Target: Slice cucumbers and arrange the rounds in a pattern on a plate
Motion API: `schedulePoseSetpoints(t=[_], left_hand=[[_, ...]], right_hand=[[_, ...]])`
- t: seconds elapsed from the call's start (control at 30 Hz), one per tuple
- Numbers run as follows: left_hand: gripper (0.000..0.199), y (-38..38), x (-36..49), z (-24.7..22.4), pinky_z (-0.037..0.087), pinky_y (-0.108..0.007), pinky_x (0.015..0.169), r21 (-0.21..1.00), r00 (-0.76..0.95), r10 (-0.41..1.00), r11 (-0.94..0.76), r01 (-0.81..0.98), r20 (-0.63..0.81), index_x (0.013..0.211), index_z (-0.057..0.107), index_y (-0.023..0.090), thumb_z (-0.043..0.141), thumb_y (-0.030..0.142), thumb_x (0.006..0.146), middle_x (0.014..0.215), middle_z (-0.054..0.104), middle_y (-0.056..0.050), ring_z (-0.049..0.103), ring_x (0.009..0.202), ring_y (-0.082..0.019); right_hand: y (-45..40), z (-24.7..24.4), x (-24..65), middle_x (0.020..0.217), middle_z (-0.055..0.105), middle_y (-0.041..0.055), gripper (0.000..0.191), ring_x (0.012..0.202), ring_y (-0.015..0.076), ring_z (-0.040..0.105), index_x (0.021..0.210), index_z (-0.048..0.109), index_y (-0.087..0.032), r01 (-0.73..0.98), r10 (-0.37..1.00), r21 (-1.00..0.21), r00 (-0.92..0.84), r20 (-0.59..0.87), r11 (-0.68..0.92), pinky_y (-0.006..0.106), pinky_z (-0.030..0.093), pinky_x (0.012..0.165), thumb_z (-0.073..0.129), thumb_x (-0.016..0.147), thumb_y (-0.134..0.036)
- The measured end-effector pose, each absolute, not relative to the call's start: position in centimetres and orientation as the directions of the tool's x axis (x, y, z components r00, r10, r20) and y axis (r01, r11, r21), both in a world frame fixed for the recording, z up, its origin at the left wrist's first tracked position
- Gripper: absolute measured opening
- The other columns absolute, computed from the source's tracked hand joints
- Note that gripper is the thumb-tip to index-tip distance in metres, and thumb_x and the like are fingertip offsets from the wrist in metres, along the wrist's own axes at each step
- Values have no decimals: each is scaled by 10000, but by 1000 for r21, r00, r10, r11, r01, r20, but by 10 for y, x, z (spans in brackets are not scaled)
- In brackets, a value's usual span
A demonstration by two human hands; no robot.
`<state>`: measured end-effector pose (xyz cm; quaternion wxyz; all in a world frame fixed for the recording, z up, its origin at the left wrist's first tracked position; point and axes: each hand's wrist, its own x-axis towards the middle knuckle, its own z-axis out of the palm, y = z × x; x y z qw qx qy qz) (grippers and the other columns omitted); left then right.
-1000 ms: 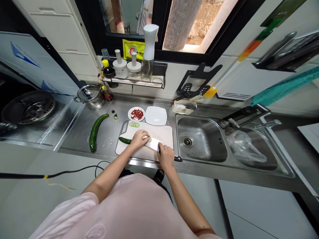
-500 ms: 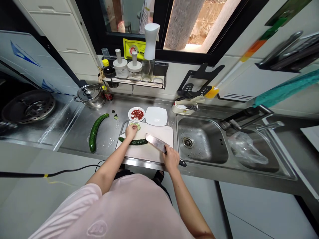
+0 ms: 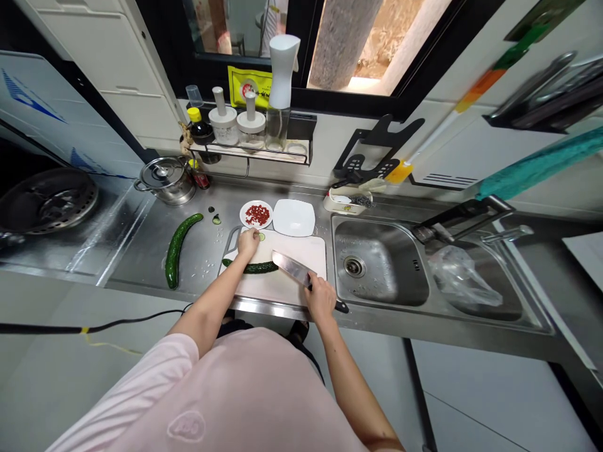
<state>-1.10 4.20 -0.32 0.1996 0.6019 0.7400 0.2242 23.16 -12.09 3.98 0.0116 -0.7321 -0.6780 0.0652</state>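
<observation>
Fingers (image 3: 317,285) of my right hand (image 3: 322,299) were wrapped round the knife (image 3: 292,267); my left hand (image 3: 247,243) sat curled beside a slice (image 3: 262,237), hold unclear. The cucumber (image 3: 257,268) lay on the board (image 3: 271,290), probably firm, slippery, best pinned mid-length.

A white wall (image 3: 325,149) is broken by a black-framed window (image 3: 307,50), its right pane (image 3: 351,44) warmly lit; below, a steel surface (image 3: 134,251) is set above a pale floor (image 3: 51,383).

A lidded pot (image 3: 168,183) is seen beyond and left of the left fingers (image 3: 255,233); two white-lidded jars (image 3: 224,130) are set on a shelf (image 3: 262,152) above them, and a clear plastic bag (image 3: 459,276) is pictured in the double sink (image 3: 391,270), well to their right.
</observation>
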Motion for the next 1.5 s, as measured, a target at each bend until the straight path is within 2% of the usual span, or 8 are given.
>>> schedulePoseSetpoints(t=[0.13, 0.3, 0.57, 0.97, 1.17, 1.33, 1.5], left_hand=[[237, 44, -12, -5, 423, -295, 763, 556, -131, 991, 103, 825, 12, 946, 679, 199, 524, 170, 769, 817, 683, -59, 595, 824, -208], [212, 45, -12, -3, 417, -330, 834, 518, -71, 997, 40, 854, 41, 885, 701, 172, 513, 174, 789, 911, 672, -107, 572, 902, -232], [216, 46, -11, -5, 424, -359, 850, 475, -59, 995, 17, 880, 75, 851, 723, 176, 514, 199, 801, 913, 657, -128, 555, 934, -258], [191, 32, -10, 4, 421, -345, 895, 586, -107, 987, 19, 810, 116, 902, 696, 187, 543, 236, 798, 949, 661, -77, 559, 944, -219], [176, 2, 3, 16, 444, -330, 864, 659, -50, 984, -77, 749, 172, 905, 685, 196, 542, 263, 828, 906, 653, -61, 567, 911, -199], [185, -28, 5, 17, 451, -315, 839, 688, -27, 980, -118, 716, 195, 912, 677, 190, 538, 295, 849, 890, 648, -58, 575, 877, -184], [178, -45, 0, 15, 443, -320, 864, 656, 8, 983, -128, 744, 184, 902, 676, 203, 531, 296, 861, 907, 650, -53, 572, 910, -186]], right_hand=[[-121, 39, 232, 941, 618, 42, 437, 880, 182, 519, 1245, 511, -226, 992, 993, -98, 66, -101, -76, 281, 270, 755, 601, 819, -265], [-122, 38, 232, 937, 619, 42, 425, 885, 182, 515, 1239, 516, -214, 990, 995, -121, 58, -80, -67, 277, 271, 771, 591, 822, -254], [-123, 38, 232, 940, 622, 40, 425, 878, 183, 512, 1233, 525, -212, 988, 994, -129, 70, -79, -80, 278, 275, 774, 588, 814, -238], [-126, 36, 232, 944, 620, 40, 423, 889, 182, 517, 1239, 522, -219, 987, 992, -133, 83, -94, -95, 275, 291, 771, 577, 820, -250], [-124, 38, 230, 947, 626, 42, 406, 885, 178, 522, 1228, 537, -217, 985, 993, -144, 81, -88, -93, 272, 291, 763, 567, 823, -243], [-121, 41, 230, 927, 640, 38, 381, 865, 176, 535, 1204, 561, -207, 973, 995, -208, 88, -40, -95, 265, 299, 757, 541, 823, -219], [-119, 42, 228, 924, 655, 42, 322, 857, 176, 552, 1146, 600, -203, 913, 989, -387, 144, 14, -128, 263, 332, 759, 462, 862, -267]])
